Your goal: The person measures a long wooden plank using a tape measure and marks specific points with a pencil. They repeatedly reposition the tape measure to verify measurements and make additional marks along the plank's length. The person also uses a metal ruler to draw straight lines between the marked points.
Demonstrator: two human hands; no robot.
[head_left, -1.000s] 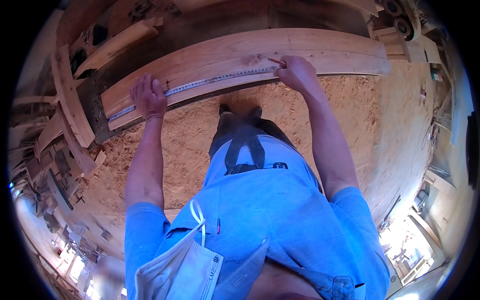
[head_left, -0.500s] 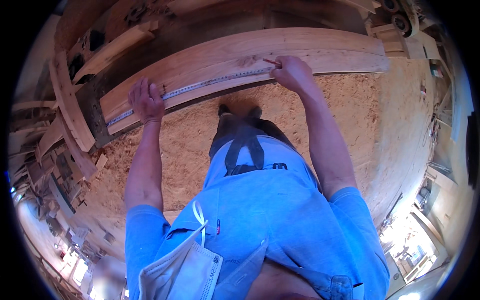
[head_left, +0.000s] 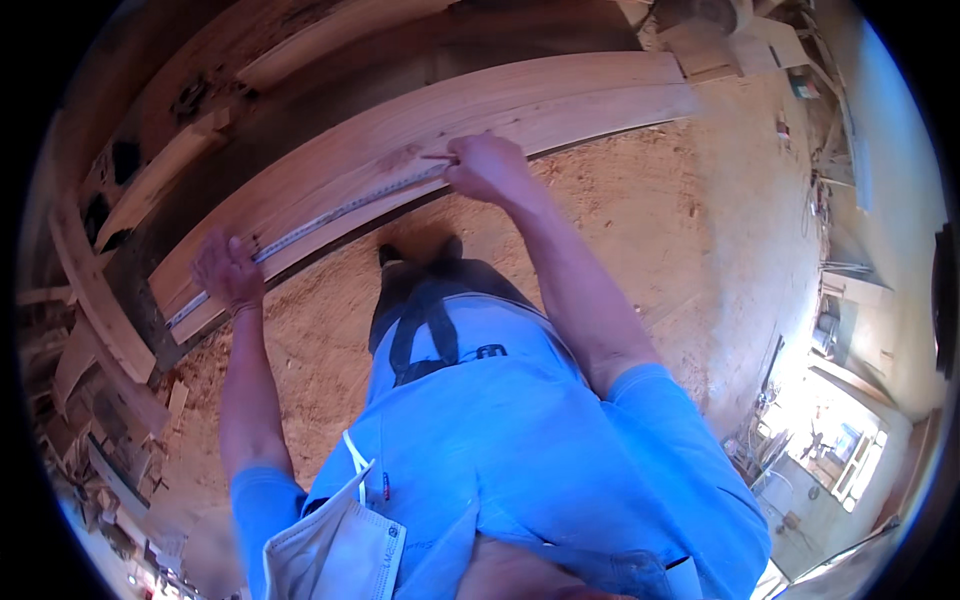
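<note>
A long wooden plank [head_left: 560, 88] lies across in front of me, with a pale measuring tape [head_left: 345, 210] stretched along it close to its near edge. My left hand [head_left: 232, 272] rests flat over the tape toward the plank's left end, its fingers stretched out and somewhat spread. At the tape's right part, my right hand [head_left: 487, 168] is closed around a thin reddish pencil [head_left: 437, 156] that points left above the wood. The fingers hide where the tape ends under this hand, so whether they also grip the tape cannot be made out.
Sawdust covers the floor [head_left: 610, 210] around my feet. Other boards [head_left: 95, 275] lie at the left, and a further timber [head_left: 160, 185] sits beyond the plank. Wood pieces [head_left: 700, 50] are at the far right. Bright openings light the lower right.
The whole view has turned, so plank and hands appear further left and more slanted. My left fingers look more spread; my right hand still holds the pencil by the tape.
</note>
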